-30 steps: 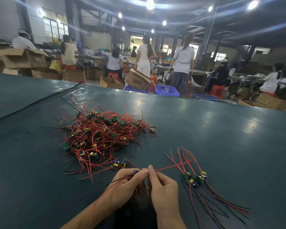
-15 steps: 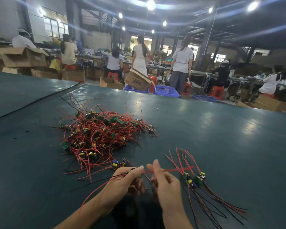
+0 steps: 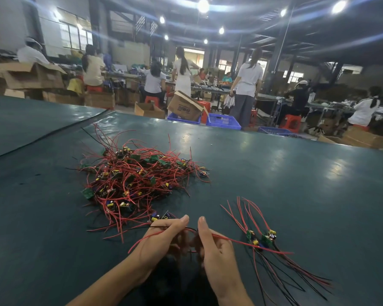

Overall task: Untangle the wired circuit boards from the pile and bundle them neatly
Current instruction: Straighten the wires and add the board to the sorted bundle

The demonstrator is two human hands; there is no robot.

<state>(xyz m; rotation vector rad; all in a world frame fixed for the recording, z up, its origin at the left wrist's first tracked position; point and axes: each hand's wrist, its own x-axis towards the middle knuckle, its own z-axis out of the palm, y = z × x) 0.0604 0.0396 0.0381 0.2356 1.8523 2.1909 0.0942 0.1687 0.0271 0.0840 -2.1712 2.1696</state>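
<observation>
Task judged at an early stage. The left hand (image 3: pixel 164 237) grips red and black leads, and the right hand (image 3: pixel 217 250) pinches a red wire (image 3: pixel 237 240) running off to its right. The tangled pile of wired circuit boards (image 3: pixel 137 177) lies just beyond the left hand, mostly unsorted. A few separated boards (image 3: pixel 266 239) lie just right of the right hand, laid together but not tied.

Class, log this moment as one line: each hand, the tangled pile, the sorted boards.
left hand: grips wires | right hand: pinches red wire | pile: tangled, ahead-left | sorted boards: laid out right, on table
</observation>
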